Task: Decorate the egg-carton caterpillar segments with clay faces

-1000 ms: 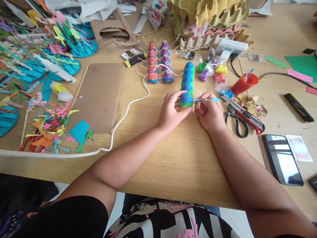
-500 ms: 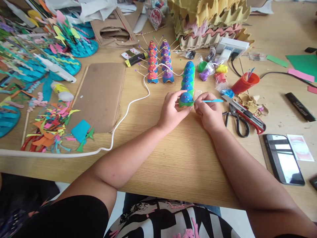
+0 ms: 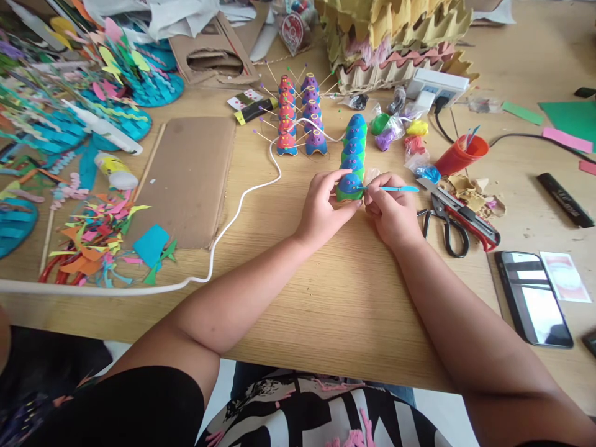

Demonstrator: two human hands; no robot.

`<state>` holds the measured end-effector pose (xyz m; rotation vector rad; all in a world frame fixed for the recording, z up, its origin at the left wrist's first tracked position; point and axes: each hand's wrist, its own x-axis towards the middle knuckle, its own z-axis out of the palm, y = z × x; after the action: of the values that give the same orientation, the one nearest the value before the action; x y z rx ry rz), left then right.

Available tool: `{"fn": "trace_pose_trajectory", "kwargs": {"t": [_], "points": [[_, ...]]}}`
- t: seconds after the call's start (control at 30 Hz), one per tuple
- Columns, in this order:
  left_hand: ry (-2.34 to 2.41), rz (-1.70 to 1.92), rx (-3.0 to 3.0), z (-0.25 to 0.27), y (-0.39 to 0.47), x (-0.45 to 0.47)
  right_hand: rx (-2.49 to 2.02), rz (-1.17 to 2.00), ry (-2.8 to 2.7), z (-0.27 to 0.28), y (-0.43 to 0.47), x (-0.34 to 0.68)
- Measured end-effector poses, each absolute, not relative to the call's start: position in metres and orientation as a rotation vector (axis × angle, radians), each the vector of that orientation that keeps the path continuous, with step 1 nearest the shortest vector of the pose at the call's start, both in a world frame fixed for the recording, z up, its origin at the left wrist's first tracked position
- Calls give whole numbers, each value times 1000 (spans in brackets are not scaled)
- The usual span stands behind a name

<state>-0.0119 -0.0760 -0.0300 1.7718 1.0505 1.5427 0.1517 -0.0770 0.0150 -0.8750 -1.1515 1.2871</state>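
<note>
Your left hand (image 3: 321, 202) holds the near end of the blue-green strip (image 3: 354, 149), its thumb and fingers set around the nearest hump. The strip lies on the table (image 3: 298, 310), its humps running away from you. Your right hand (image 3: 393, 214), just right of the strip, pinches a thin blue tool (image 3: 398, 189); its tip is at the nearest hump's face, though you cannot tell whether it touches. Left of the strip stand a purple strip (image 3: 313, 115) and a red strip (image 3: 287, 115). Right of it lie scissors (image 3: 447, 230), a cutter (image 3: 470, 217) and an orange cup (image 3: 459, 156). Behind it sit egg trays (image 3: 395, 37).
</note>
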Motion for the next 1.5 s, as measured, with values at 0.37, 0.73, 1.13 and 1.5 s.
{"fn": "trace_pose_trajectory", "kwargs": {"t": [0.37, 0.73, 1.13, 1.5], "points": [[1078, 1531, 1758, -29, -76, -12, -898, 1244, -1196, 12, -77, 153], [1074, 1532, 1772, -30, -76, -12, -897, 1232, -1198, 9, -76, 154], [1050, 1544, 1768, -33, -75, -12, -903, 1256, -1167, 12, -77, 153], [1089, 1529, 1752, -31, -76, -11, -934, 1228, -1203, 10, -77, 153]]}}
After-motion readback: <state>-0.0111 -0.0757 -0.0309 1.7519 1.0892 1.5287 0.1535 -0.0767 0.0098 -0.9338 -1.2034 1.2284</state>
